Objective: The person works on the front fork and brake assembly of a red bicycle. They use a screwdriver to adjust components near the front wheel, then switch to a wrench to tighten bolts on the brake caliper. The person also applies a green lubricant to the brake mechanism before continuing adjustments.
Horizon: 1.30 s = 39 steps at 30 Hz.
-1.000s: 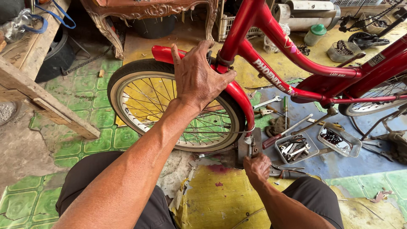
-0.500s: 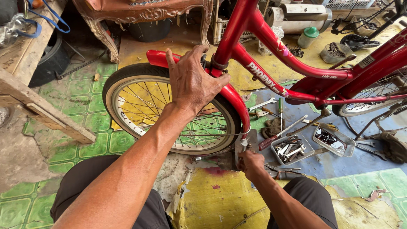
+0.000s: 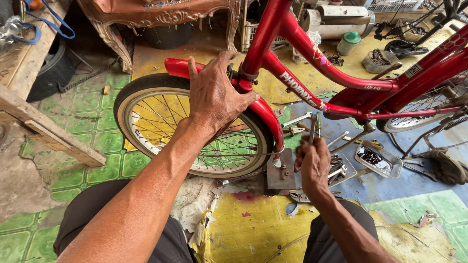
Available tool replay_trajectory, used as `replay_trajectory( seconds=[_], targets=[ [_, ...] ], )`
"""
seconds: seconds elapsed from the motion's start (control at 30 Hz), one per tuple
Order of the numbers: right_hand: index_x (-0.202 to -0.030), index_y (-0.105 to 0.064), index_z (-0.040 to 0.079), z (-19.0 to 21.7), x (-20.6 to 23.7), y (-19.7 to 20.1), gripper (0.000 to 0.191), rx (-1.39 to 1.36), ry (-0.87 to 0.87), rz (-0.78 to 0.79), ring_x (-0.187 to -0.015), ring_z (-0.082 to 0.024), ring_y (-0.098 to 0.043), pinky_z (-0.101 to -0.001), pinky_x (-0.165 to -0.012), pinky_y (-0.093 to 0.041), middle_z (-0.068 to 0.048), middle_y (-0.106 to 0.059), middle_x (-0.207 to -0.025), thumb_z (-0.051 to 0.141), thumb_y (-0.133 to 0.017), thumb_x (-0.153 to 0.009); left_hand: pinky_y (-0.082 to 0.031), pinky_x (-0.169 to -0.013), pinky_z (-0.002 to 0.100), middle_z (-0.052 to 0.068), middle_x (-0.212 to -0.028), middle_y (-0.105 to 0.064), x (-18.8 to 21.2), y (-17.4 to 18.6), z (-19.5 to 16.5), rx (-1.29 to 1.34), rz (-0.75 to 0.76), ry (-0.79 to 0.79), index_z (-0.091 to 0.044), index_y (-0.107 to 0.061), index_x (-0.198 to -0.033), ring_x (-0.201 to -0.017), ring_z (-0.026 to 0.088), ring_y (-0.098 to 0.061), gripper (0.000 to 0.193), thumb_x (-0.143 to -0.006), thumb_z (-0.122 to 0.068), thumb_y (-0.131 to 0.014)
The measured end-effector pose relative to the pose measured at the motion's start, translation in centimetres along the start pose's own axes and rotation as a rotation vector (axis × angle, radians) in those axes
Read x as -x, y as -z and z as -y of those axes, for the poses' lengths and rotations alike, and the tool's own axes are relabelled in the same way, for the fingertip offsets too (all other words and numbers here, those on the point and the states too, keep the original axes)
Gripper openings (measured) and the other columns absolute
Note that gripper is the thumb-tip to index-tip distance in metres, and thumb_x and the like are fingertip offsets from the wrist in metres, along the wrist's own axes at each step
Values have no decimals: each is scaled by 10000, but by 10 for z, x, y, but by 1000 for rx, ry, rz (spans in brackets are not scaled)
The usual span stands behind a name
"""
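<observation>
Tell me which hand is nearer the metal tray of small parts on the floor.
Right. The right hand is just left of the tray, holding a thin tool; the left hand rests on the red fender.

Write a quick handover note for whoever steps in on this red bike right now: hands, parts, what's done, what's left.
Left hand: flat on the red mudguard over the wheel, bracing it.
Right hand: gripping a slim metal tool, held upright near the mudguard's lower end.
Nearby: metal plate on the floor, tray of small parts, loose wrenches.
Done: bike is upright with the wheel and mudguard in place.
Left: cannot tell which fastener the tool is for.
</observation>
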State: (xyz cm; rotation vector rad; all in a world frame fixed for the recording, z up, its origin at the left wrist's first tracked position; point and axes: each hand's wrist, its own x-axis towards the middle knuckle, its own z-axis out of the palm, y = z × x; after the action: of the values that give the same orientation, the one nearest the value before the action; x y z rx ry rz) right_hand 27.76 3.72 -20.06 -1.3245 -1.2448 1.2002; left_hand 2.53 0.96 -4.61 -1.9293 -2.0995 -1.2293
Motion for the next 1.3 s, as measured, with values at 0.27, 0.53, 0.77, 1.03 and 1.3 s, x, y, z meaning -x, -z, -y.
replay_trajectory(
  seconds=[0.27,0.53,0.77,1.03,1.3],
  targets=[
    [-1293,-687,87,47,-18,-41,367,230,399,155,-682,-97,-520,-278,-589,-451,-14,-630,-808,321,-521,-1065,-100,-1203,654,168,-1188,-701,0,-4,3,-1,-29,-24,-2,-534,-1338,-1157,315,-662,876,-652,-404,-901],
    [-1331,-675,35,58,-42,-56,420,170,555,298,-877,-94,-617,-271,-810,-521,-35,-704,-928,347,-576,-1067,-129,-1198,652,167,-1161,-709,0,-3,2,-22,-24,-14,5,-557,-1316,-1117,303,-680,860,-653,-423,-900],
    [-1332,-693,33,66,-48,-53,419,105,529,394,-869,-82,-582,-257,-769,-495,-26,-691,-938,347,-609,-1066,-110,-1211,652,151,-1129,-715,-1,-3,3,-18,-20,-23,6,-563,-1310,-1079,285,-695,851,-649,-412,-897],
    [-1299,-687,22,71,-49,-54,402,63,538,441,-869,-57,-598,-232,-767,-508,16,-708,-949,337,-595,-1066,-110,-1215,652,143,-1119,-723,-1,-3,2,-10,-17,-23,4,-567,-1305,-1090,285,-696,847,-645,-413,-897],
    [-1107,-661,86,97,-23,-57,215,-286,-100,532,-538,-39,-352,-214,-469,-304,63,-467,-688,272,-592,-1022,-107,-1219,642,127,-1121,-717,-2,-2,1,-5,-31,-18,-17,-580,-1282,-1091,273,-685,822,-640,-414,-906]
  ],
)
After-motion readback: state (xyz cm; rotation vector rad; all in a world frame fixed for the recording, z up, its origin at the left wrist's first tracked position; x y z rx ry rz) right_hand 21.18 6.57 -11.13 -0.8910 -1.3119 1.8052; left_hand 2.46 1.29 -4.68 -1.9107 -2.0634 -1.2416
